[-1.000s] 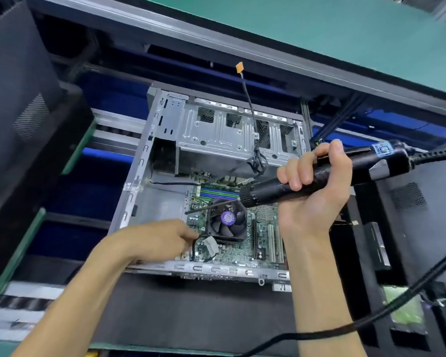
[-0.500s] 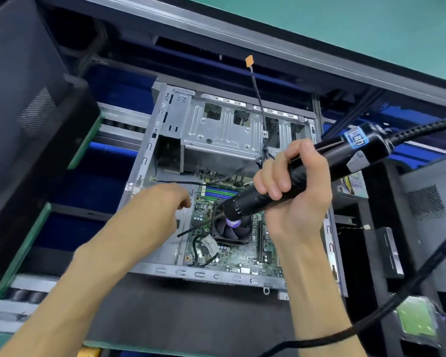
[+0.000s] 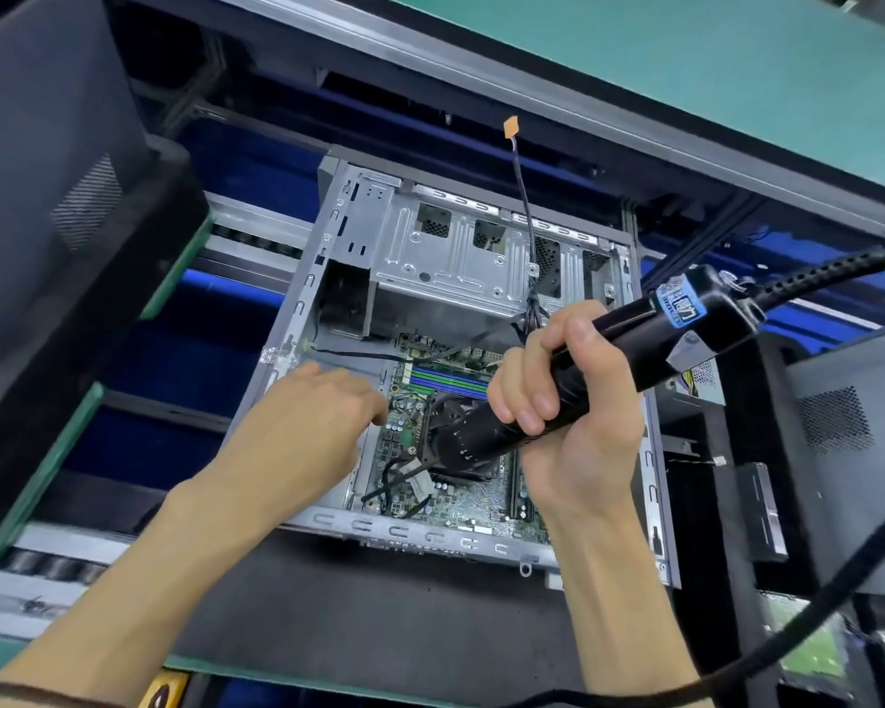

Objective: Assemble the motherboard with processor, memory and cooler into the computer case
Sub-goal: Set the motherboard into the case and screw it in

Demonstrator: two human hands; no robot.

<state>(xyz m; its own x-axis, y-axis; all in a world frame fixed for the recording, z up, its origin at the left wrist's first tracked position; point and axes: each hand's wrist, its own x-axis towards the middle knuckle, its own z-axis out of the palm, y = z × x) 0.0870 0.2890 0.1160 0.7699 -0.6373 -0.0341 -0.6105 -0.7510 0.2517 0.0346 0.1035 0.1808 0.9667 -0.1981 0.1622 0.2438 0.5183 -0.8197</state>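
Right hand (image 3: 578, 421) fingers clench the electric screwdriver (image 3: 609, 370); left hand (image 3: 307, 426) fingers relaxed over motherboard (image 3: 461, 498).

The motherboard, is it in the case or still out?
In: the motherboard lies flat inside the open computer case, under the electric screwdriver.

A green-topped bench (image 3: 685, 69) runs above blue conveyor bays (image 3: 175, 360) and metal rollers (image 3: 52, 567).

The open computer case (image 3: 461, 278) is laid flat on a dark mat (image 3: 379, 605), which is spread over the roller conveyor (image 3: 57, 564) near its front edge.
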